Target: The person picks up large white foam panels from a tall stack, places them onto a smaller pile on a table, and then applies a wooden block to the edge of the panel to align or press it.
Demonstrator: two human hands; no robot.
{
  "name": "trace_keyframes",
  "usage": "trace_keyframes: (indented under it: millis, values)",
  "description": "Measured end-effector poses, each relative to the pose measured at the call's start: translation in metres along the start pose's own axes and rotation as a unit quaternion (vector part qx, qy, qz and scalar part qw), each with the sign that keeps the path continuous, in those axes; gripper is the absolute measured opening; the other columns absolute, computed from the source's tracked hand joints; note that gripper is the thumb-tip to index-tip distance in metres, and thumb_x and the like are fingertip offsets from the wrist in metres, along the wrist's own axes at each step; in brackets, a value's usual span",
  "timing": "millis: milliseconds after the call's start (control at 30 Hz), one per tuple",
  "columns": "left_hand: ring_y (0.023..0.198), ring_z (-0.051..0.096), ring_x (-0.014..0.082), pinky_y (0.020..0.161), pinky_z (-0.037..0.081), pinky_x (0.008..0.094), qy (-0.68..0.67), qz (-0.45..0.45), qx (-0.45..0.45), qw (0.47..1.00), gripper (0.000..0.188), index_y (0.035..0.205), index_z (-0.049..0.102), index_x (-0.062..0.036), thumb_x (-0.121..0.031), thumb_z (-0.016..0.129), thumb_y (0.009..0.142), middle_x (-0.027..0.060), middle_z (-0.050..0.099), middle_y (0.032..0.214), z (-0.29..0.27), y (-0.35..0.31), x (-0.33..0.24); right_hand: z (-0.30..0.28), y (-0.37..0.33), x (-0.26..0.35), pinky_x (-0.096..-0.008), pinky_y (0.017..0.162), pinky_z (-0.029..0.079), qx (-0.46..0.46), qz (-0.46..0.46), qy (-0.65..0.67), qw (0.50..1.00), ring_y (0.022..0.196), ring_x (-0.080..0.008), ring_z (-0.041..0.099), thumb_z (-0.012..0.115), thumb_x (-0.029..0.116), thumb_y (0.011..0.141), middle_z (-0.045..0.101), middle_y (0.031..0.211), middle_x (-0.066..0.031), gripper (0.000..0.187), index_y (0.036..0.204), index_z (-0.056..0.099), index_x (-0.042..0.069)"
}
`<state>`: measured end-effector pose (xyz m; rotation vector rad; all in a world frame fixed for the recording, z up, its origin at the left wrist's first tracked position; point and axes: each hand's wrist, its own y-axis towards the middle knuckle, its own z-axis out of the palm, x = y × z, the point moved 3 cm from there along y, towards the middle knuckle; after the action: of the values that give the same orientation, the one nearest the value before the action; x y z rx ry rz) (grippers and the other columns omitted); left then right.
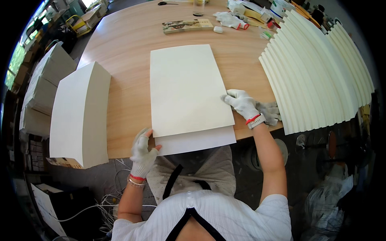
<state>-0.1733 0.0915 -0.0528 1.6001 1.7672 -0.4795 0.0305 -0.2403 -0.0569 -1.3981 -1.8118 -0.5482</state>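
Observation:
A large cream board lies in front of me on top of a white sheet, which sticks out along the near side. My left hand, in a white glove with bare thumb and index tips, is at the near left corner. Its thumb and index finger are spread apart, touching the edges there. On the opposite side my right hand, also gloved, has its fingers closed at the board's right edge. A loose grey-white glove lies beside that wrist.
At the left of the wooden table stands a tall stack of white sheets. Fanned cream boards overlap in rows on the right. Further back are a printed box, another glove, scissors and a glass.

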Motion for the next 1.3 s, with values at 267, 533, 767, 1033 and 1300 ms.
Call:
trace_keyframes:
  millis: [267,533,767,1033,1300]
  values:
    - [0.120,0.055,0.0353,0.100,0.045,0.0383,0.001,0.015,0.004,1.000,0.057,0.123,0.056,0.0027,0.003,0.076,0.069,0.0236,0.058,0.124,0.002,-0.001,0.003,0.000,-0.005,0.006,-0.0321,0.060,0.040,-0.018,0.000,-0.002,1.000,0.062,-0.0128,0.048,0.061,0.050,0.088,0.052,0.063,-0.0018,0.045,0.091,0.067,0.005]
    - [0.120,0.055,0.0357,0.099,0.046,0.0393,0.019,0.033,-0.004,0.999,0.056,0.122,0.057,0.0012,0.000,0.077,0.070,0.0233,0.059,0.125,0.001,-0.002,0.003,-0.003,-0.006,0.019,-0.0325,0.068,0.044,0.008,0.058,-0.067,0.996,0.069,-0.0160,0.052,0.065,0.040,0.089,0.060,0.074,-0.0060,0.041,0.098,0.066,0.000]
    - [0.113,0.059,0.0353,0.093,0.049,0.0406,0.118,0.144,0.010,0.982,0.071,0.127,0.055,-0.0003,-0.014,0.085,0.064,0.0210,0.054,0.131,-0.010,0.018,-0.025,-0.006,-0.039,0.044,-0.0432,0.071,0.048,-0.165,-0.193,-0.096,0.963,0.081,-0.0330,0.063,0.058,0.035,0.091,0.065,0.082,-0.0170,0.033,0.089,0.065,0.003]
    - [0.115,0.054,0.0414,0.090,0.051,0.0462,0.231,0.189,0.201,0.933,0.094,0.140,0.039,-0.0068,-0.021,0.084,0.058,0.0231,0.031,0.150,0.001,0.032,-0.070,-0.001,-0.068,0.047,-0.0375,0.085,0.050,0.078,-0.261,-0.022,0.962,0.097,-0.0312,0.064,0.060,0.032,0.093,0.069,0.101,-0.0153,0.031,0.098,0.070,0.003]
    - [0.070,0.066,0.0229,0.064,0.054,0.0350,0.127,0.238,0.064,0.961,0.015,0.091,0.071,-0.0041,-0.006,0.070,0.076,0.0087,0.070,0.086,-0.002,0.053,-0.046,-0.010,-0.062,0.036,-0.0345,0.086,0.050,0.161,-0.168,0.005,0.972,0.100,-0.0289,0.065,0.068,0.039,0.087,0.069,0.105,-0.0171,0.040,0.104,0.071,0.003]
